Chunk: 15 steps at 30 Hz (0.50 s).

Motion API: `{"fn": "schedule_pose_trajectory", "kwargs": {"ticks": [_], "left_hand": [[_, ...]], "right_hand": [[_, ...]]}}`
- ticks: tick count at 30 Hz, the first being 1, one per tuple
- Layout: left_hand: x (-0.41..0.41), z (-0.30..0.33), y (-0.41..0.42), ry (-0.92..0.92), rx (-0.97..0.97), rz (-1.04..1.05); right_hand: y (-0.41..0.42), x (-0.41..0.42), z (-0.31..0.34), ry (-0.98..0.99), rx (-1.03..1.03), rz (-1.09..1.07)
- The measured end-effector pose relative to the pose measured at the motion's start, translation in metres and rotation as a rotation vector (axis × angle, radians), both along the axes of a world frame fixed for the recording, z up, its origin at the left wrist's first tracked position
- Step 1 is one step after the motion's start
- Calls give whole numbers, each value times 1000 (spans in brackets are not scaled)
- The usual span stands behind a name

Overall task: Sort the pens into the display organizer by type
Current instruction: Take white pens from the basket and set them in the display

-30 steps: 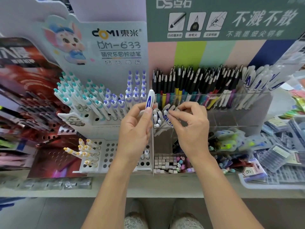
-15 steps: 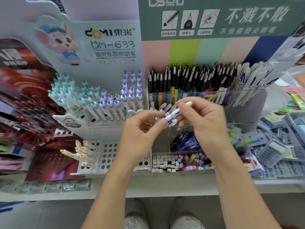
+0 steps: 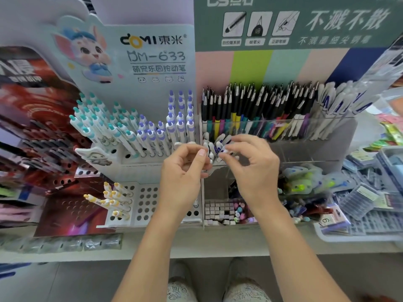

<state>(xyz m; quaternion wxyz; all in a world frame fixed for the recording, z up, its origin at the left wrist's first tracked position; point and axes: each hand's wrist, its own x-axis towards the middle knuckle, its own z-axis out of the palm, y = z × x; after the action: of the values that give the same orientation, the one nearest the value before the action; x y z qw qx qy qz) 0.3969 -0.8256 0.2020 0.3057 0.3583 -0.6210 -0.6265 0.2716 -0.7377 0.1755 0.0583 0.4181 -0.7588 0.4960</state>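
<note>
Reaching into the middle of the display, both hands meet over a small bunch of white pens with blue markings (image 3: pixel 214 147) that stands in a clear compartment of the clear acrylic organizer (image 3: pixel 305 147). The right hand (image 3: pixel 256 171) has its fingers curled, with thumb and forefinger closed on one of these white pens near its blue print. The left hand (image 3: pixel 184 171) is curled too, its thumb and fingertips drawn together just beside the bunch on its left; whether it actually pinches a pen or only touches the cluster cannot be told. Behind the hands, the organizer's back row holds a dense line of black-capped pens with coloured barrels (image 3: pixel 250 107), upright and leaning slightly, and to their right a group of larger white pens with blue lettering (image 3: pixel 340 105) tilted outward. To the left stands a white perforated rack (image 3: pixel 144 205) under a card printed DM-633 (image 3: pixel 156 56); its upper tier carries teal-capped pens (image 3: pixel 98 118) leaning left and purple-capped pens (image 3: pixel 172 125) beside them, while its lower tier holds a few yellow-capped pens (image 3: pixel 111 199) among open holes. Below the right hand, a front compartment contains small square erasers (image 3: pixel 217 211) and pastel bits. Blister packs and flat plastic boxes (image 3: pixel 359 192) lie heaped at the right. Everything sits on a pale shelf (image 3: pixel 196 243), with the person's shoes (image 3: pixel 181 288) visible under it on the floor.
</note>
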Motion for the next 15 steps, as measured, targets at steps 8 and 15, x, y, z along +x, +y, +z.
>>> {"fn": "schedule_pose_trajectory", "kwargs": {"ticks": [8,15], "left_hand": [[-11,-12,16,64,0,-135],[-75,-24,109,68,80,-511]], "right_hand": [[22,6,3,-205,11,-75],[173,-11,18,-544,-162,-621]]}}
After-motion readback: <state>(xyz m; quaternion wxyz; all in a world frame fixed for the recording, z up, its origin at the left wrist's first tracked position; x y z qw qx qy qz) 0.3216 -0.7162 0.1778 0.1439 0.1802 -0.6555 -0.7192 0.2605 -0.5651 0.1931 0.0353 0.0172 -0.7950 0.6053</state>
